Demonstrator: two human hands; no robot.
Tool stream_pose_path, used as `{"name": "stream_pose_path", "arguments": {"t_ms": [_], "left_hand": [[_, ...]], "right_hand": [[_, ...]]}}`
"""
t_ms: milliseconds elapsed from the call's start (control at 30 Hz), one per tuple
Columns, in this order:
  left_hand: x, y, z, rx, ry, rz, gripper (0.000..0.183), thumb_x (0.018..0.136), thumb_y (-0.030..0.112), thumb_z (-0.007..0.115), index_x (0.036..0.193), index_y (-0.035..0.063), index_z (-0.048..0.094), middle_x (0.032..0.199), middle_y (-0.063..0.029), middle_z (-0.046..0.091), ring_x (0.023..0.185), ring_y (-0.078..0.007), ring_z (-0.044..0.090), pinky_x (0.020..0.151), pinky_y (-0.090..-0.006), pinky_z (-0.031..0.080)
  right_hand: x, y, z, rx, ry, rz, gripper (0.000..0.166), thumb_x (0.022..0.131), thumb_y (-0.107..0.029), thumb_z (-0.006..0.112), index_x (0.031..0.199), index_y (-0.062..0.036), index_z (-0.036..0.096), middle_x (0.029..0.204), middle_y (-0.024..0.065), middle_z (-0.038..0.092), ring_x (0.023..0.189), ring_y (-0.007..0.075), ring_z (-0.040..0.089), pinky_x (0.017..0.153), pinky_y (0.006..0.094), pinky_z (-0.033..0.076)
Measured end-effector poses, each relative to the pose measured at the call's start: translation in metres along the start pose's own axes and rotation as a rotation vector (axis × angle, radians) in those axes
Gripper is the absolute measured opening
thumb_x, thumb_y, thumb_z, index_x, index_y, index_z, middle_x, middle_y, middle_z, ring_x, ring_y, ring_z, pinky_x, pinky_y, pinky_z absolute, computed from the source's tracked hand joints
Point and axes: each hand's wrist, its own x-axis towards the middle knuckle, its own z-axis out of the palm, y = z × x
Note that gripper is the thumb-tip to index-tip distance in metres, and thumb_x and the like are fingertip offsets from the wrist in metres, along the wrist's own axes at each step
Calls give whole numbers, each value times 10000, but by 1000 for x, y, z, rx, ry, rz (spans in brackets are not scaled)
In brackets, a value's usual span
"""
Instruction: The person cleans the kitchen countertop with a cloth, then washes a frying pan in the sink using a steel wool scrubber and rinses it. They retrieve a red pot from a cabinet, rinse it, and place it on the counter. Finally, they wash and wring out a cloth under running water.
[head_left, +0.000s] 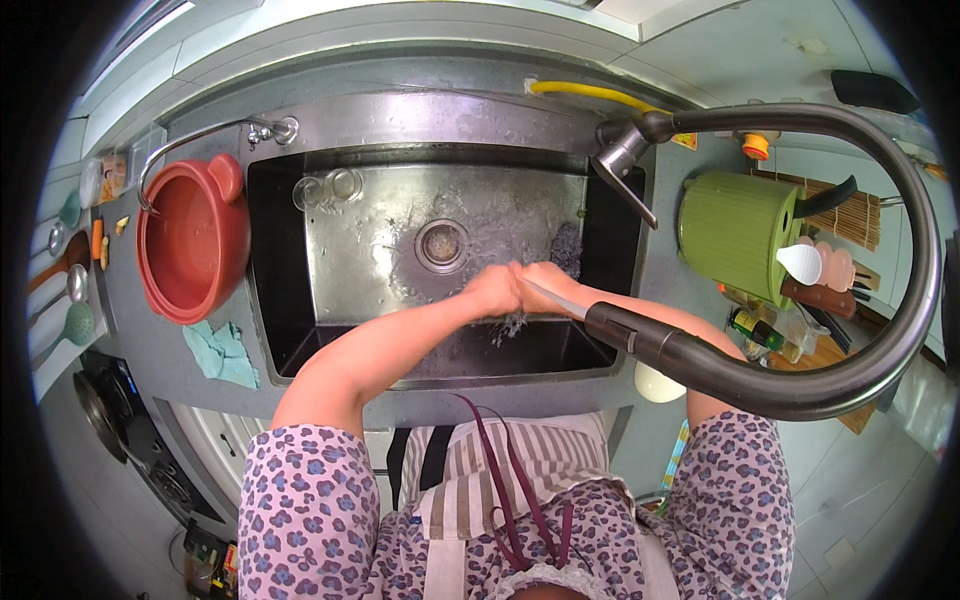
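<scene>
My left hand (493, 290) and my right hand (546, 285) are pressed together over the right half of a steel sink (360, 277). A water stream (553, 297) runs onto them from the spray head (626, 330) of a dark pull-down faucet, and drops splash below. Both hands look curled, and whether anything is between them is hidden. Just beyond my right hand, a dark mesh scourer (568, 251) lies by the sink's right wall. The round drain (442, 246) is ahead of my left hand. Two clear drinking glasses (307, 193) stand at the back left of the basin.
A red pot (193, 240) sits left of the sink, beneath a thin chrome tap (180, 139). Near it lies a teal cloth (220, 352). On the right stand a green ribbed utensil holder (739, 232) and a bottle (756, 328). The faucet's thick hose (926, 225) arches over that side.
</scene>
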Motion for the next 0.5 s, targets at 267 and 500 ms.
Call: {"name": "stream_pose_path", "arguments": {"t_ms": [267, 500], "left_hand": [[-19, 9, -19, -1263, -695, -564, 277, 767, 106, 664, 671, 140, 407, 506, 75, 293, 392, -17, 263, 335, -196, 178], [-30, -21, -58, -242, -194, -234, 318, 725, 171, 731, 971, 58, 562, 752, -60, 584, 640, -168, 590, 512, -296, 461]], "right_hand": [[-3, 6, -6, 164, -128, -150, 190, 780, -222, 571, 815, -56, 484, 706, 185, 610, 600, 364, 605, 489, 435, 475], [1, -44, 36, 286, 417, 404, 272, 750, -267, 646, 900, -74, 528, 781, 170, 637, 639, 337, 619, 554, 409, 489]]}}
